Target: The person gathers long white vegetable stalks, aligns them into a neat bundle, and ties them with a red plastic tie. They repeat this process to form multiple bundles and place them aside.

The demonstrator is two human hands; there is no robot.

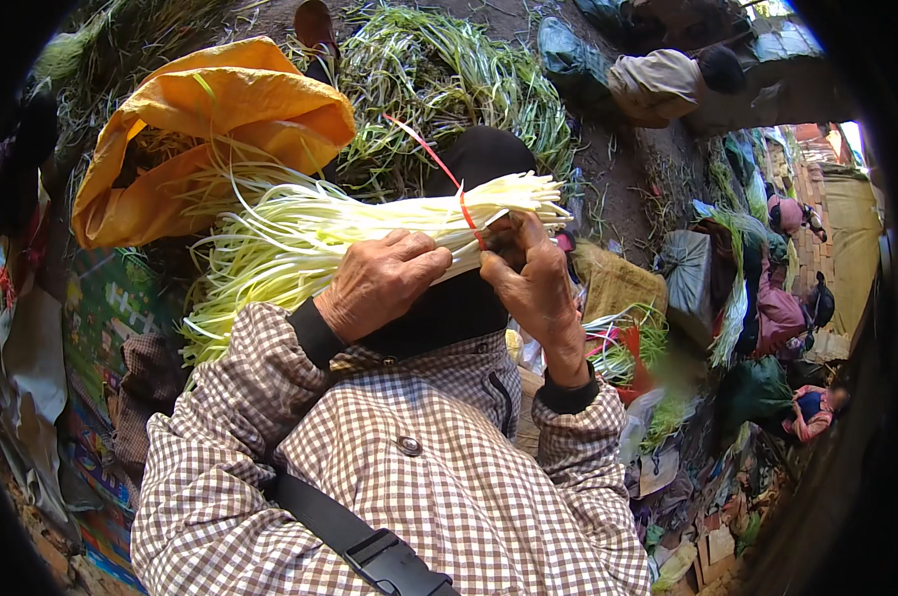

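Note:
A thick bundle of pale yellow-green stalks with long leaves (389, 216) lies across the lap, its cut white ends pointing right. Around it near those ends runs a red tie (469, 212), one end of which sticks up to the upper left. My left hand (389, 279) rests on the near side of the bundle with curled fingers, left of the tie. My right hand (531, 276) has its thumb and fingers pinched at the tie, just under the bundle's cut end. What lies between those fingertips is partly hidden.
An orange woven sack (188, 149) stands open beyond the leaves at the upper left. Behind the knees lies a heap of green leaves (449, 82). A red container (631, 365) with green stalks is at the right. Several people sit farther off on the right.

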